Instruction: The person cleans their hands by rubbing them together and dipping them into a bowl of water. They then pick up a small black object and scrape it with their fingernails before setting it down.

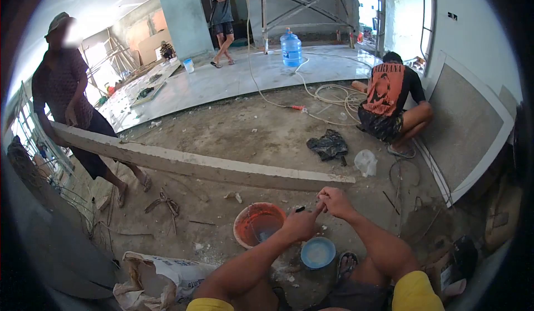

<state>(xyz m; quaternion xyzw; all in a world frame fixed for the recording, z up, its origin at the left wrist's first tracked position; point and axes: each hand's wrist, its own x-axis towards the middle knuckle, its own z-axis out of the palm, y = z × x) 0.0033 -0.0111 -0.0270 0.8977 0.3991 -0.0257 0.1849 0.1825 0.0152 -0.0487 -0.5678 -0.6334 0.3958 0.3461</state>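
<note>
My left hand [301, 225] is closed, with a small dark object [300, 209] showing at its knuckles; I cannot make out what it is. Fingers of my right hand [336, 203] are bent together and touch the extended finger of my left hand. Anything pinched there is too small to see. Below and left of the hands stands an orange bucket [245, 218] with a little greyish stuff inside. A blue bowl [317, 252] holding pale liquid or paste sits just under my hands. Beyond them ends a long pale beam [222, 168].
A person [64, 83] at left holds the beam's far end. Another person [389, 99] squats by a framed panel [473, 105]; a third [222, 16] stands near scaffolding [306, 5]. A water jug [291, 49], hose [328, 95], black plastic bag [327, 145] and open sack [167, 280] lie around.
</note>
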